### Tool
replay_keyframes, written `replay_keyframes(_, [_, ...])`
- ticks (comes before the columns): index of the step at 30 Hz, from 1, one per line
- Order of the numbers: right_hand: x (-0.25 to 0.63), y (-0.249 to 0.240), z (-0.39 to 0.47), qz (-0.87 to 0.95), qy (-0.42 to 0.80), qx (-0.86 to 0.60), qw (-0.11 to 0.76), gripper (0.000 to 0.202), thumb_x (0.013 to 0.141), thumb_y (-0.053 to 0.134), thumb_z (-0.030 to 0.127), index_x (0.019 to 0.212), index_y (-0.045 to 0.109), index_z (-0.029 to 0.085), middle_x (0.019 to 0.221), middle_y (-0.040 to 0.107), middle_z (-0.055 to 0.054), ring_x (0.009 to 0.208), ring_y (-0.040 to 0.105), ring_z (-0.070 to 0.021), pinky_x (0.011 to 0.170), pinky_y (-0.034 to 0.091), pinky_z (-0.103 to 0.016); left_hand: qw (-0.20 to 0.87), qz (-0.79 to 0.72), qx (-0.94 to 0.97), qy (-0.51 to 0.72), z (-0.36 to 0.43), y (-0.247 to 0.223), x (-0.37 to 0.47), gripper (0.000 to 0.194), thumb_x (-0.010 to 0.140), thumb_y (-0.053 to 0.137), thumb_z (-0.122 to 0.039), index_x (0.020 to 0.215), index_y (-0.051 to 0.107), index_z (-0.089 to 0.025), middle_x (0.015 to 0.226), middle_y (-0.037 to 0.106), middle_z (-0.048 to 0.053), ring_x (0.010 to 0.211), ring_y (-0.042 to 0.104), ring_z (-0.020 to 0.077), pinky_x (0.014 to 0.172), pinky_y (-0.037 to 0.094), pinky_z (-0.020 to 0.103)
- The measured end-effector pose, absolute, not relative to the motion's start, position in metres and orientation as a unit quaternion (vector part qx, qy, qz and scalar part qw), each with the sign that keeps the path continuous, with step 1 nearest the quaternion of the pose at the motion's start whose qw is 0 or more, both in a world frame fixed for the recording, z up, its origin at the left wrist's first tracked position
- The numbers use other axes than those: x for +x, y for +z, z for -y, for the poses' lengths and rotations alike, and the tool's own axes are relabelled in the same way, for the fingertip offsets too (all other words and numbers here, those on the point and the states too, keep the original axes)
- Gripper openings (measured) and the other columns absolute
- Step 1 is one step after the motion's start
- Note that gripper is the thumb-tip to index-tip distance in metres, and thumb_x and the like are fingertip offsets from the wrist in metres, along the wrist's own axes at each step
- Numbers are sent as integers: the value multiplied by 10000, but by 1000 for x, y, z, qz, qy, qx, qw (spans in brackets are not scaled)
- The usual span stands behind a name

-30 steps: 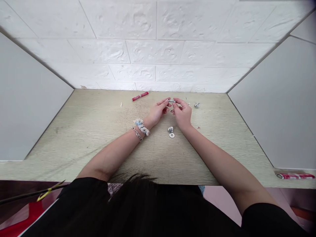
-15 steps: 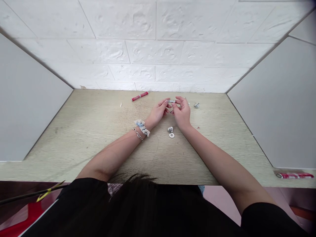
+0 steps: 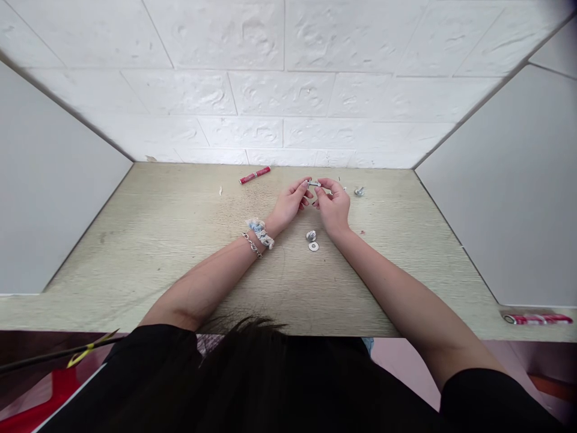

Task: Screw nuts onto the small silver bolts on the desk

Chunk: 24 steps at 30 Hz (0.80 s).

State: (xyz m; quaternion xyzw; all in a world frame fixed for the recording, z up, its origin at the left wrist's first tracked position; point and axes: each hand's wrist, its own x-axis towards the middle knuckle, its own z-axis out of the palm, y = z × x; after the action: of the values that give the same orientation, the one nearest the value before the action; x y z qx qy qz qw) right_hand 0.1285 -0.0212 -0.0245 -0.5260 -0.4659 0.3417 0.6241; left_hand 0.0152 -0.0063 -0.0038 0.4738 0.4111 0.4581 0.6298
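A small silver bolt (image 3: 314, 184) spans the gap between my two hands, above the table. My left hand (image 3: 288, 204) pinches its left end between thumb and forefinger, where a flat metal piece seems to sit; the fingertips partly hide it. My right hand (image 3: 334, 207) grips the other end with thumb and forefinger, its remaining fingers curled loosely. On the table below the hands lie a silver metal fastener (image 3: 311, 236) and a flat round washer (image 3: 314, 246) with a dark centre. Another silver fastener (image 3: 359, 192) rests right of my right hand.
A red tube-shaped object (image 3: 255, 175) lies near the wall, left of the hands. A similar red one (image 3: 538, 320) sits at the table's front right edge. Grey panels (image 3: 505, 198) close off both sides; a white brick-pattern wall (image 3: 256, 93) stands behind the table (image 3: 135, 240).
My right hand has shifted slightly right, and its fingers have moved on the bolt, showing more of the shaft. My left hand stays nearly still.
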Motion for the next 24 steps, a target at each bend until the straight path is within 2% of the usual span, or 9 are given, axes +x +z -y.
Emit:
replay_keyframes(8, [131,-24,17,446,367,-532,618,336,752,626,341,1001,652,117,879,672,-44,484,503,-55,499,450,-217,625,-418,480,452,7,0,16,242,966,442,-229,1119,598,-124,671,548,-37,494,460,15,491,338,151])
replay_keyframes(15, [130,-21,17,434,383,-535,615,280,793,577,307,986,654,119,723,630,5,480,512,-55,487,437,-196,628,-409,481,454,8,-2,16,260,959,467,-238,1152,601,-127,653,547,-39,501,465,23,517,353,159])
replay_keyframes(24, [129,-22,16,439,383,-515,629,271,757,605,282,976,630,125,692,618,11,532,531,-75,538,470,-216,637,-400,475,457,8,-1,17,255,967,443,-216,1155,587,-122,630,556,-38,496,465,27,521,364,158])
